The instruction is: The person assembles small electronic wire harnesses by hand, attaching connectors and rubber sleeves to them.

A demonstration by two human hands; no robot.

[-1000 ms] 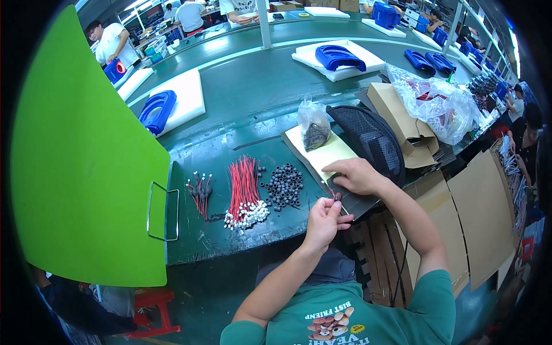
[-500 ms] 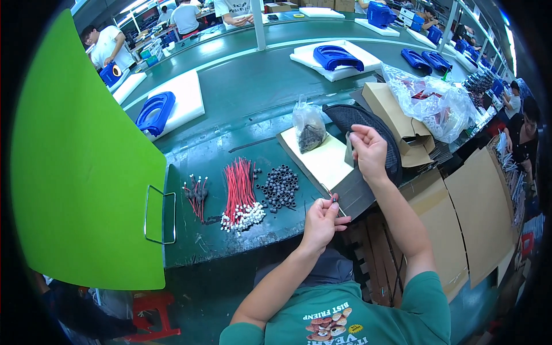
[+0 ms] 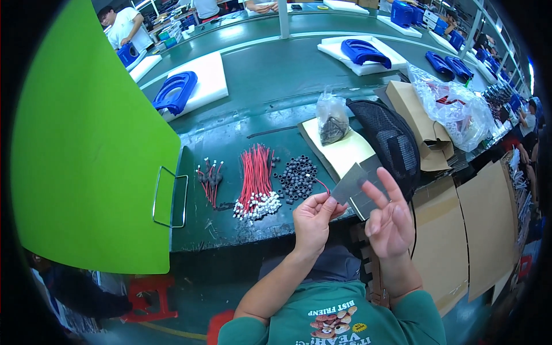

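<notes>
My left hand (image 3: pixel 313 223) pinches a short red wire (image 3: pixel 324 184) with a small white plug, together with a thin dark grey square piece (image 3: pixel 348 185). My right hand (image 3: pixel 392 221) is open beside that piece, its fingers spread and its fingertips close to the grey square; whether they touch it, I cannot tell. To the left lie a bundle of red wires (image 3: pixel 256 172) with white connectors, a pile of short black tubes (image 3: pixel 296 178), and several wires with dark lumps (image 3: pixel 211 181). A pale yellow sheet (image 3: pixel 353 150) lies beyond my hands.
A clear bag of dark parts (image 3: pixel 333 127) stands on the yellow sheet. Right of it are a black mesh case (image 3: pixel 391 138), a cardboard box (image 3: pixel 417 123) and a large clear plastic bag (image 3: pixel 454 112). A green panel (image 3: pixel 98 149) rises at left. Blue housings (image 3: pixel 176 92) rest on white foam.
My right hand has come down from above the yellow sheet and opened. The grey piece it held is now in my left hand with the wire. The view has shifted.
</notes>
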